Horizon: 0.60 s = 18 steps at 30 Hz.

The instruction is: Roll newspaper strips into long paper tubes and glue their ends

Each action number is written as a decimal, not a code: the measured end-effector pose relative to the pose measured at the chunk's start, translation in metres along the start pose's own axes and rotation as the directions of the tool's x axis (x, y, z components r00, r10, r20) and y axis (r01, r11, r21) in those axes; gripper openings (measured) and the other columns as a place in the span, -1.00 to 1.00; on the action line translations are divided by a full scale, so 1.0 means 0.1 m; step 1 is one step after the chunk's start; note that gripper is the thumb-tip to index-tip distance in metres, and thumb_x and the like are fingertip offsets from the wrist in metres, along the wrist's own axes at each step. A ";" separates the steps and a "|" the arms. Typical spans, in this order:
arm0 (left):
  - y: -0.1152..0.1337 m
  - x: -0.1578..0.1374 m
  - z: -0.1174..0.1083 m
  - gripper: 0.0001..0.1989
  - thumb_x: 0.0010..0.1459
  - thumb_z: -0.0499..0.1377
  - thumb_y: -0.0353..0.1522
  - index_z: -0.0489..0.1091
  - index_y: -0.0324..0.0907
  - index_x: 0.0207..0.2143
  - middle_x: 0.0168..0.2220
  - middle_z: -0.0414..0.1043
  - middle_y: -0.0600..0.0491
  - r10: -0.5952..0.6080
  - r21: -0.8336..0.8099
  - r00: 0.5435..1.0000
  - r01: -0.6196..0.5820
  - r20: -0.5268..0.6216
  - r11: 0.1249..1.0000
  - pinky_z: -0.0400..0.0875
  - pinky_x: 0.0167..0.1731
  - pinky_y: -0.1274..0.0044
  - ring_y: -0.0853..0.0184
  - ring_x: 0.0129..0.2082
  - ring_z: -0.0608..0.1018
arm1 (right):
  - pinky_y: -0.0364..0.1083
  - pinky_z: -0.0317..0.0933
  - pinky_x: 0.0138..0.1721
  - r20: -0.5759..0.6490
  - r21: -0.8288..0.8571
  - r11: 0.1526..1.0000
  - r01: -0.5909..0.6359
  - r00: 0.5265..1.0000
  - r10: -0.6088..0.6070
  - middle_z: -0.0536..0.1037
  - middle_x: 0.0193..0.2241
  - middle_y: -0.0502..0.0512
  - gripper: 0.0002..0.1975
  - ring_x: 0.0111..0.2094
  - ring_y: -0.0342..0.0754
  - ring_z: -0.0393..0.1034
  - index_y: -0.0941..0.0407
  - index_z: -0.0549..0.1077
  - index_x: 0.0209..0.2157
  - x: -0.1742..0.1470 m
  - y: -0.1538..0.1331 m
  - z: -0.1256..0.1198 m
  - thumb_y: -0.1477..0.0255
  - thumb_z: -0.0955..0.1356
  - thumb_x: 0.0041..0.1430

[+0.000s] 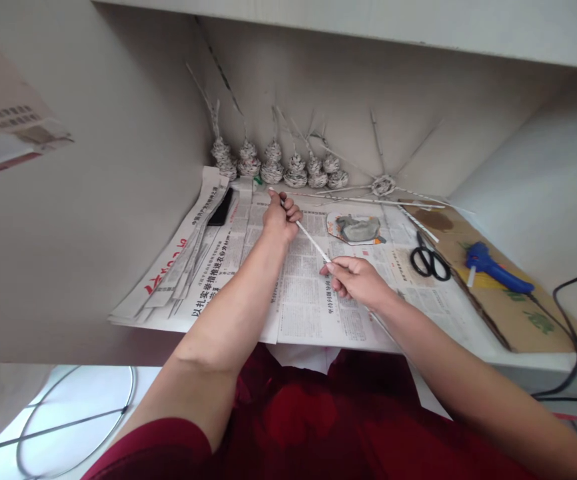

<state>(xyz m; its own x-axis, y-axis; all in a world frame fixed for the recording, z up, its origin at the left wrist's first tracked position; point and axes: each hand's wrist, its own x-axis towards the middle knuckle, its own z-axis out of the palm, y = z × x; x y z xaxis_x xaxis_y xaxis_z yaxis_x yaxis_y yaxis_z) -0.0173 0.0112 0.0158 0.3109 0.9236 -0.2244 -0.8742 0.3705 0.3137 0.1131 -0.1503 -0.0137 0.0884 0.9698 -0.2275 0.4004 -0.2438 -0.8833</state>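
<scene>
A thin white rolled-paper stick [312,241] runs slantwise between my two hands, above the newspaper [308,293]. My left hand [282,217] is closed around its upper end. Nearer to me, my right hand [353,277] pinches the stick between thumb and fingers; a thin length continues below that wrist. Beyond the hands stand several small gourd shapes [272,162] woven from newspaper strips, with loose ends sticking up. Right of them lies a woven start [383,185] with spokes spread out. A piece of printed card with a grey patch [358,229] rests near my hands.
Black-handled scissors [429,263] lie to the right. A blue glue gun [498,268] with a black cord sits on flattened cardboard [533,323]. Stacked newspaper strips [178,253] and a black phone-like object [220,207] are at the left. Side walls and a shelf above [368,27] enclose the surface.
</scene>
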 end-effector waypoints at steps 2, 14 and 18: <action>-0.01 0.00 0.00 -0.61 0.26 -0.07 -0.13 0.13 -0.18 -0.54 -0.73 -0.13 0.25 0.000 -0.003 1.000 0.000 0.000 1.000 -0.18 -0.83 0.72 0.57 -0.82 0.01 | -0.23 0.06 -0.70 0.015 0.014 1.000 -0.015 1.000 0.015 0.38 -0.63 -0.01 -0.76 -0.69 -0.24 0.19 0.11 0.47 -0.34 0.00 -0.02 -0.01 0.25 0.27 0.18; 0.04 0.00 0.01 -0.61 0.24 -0.05 -0.13 0.12 -0.19 -0.54 -0.73 -0.10 0.25 -0.003 0.003 1.000 0.003 -0.020 1.000 -0.18 -0.82 0.72 0.57 -0.82 0.01 | -0.23 0.10 -0.63 0.080 0.074 0.995 -0.065 0.995 0.059 0.39 -0.57 0.01 -0.72 -0.62 -0.24 0.23 0.16 0.49 -0.34 -0.04 -0.05 -0.07 0.23 0.30 0.16; 0.03 0.00 0.01 -0.61 0.26 -0.07 -0.14 0.13 -0.19 -0.54 -0.73 -0.09 0.25 0.001 0.004 1.000 -0.001 -0.013 1.000 -0.17 -0.82 0.72 0.57 -0.82 0.02 | -0.22 0.11 -0.60 -0.008 -0.030 0.999 -0.029 1.000 0.029 0.39 -0.58 0.02 -0.72 -0.62 -0.24 0.22 0.15 0.52 -0.37 -0.05 -0.03 -0.05 0.22 0.33 0.12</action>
<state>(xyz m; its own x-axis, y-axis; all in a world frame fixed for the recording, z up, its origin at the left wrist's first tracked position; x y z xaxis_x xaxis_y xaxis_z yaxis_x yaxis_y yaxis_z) -0.0198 0.0123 0.0174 0.3047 0.9227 -0.2362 -0.8730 0.3697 0.3181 0.1162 -0.1541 -0.0084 0.1074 0.9623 -0.2498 0.4249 -0.2716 -0.8635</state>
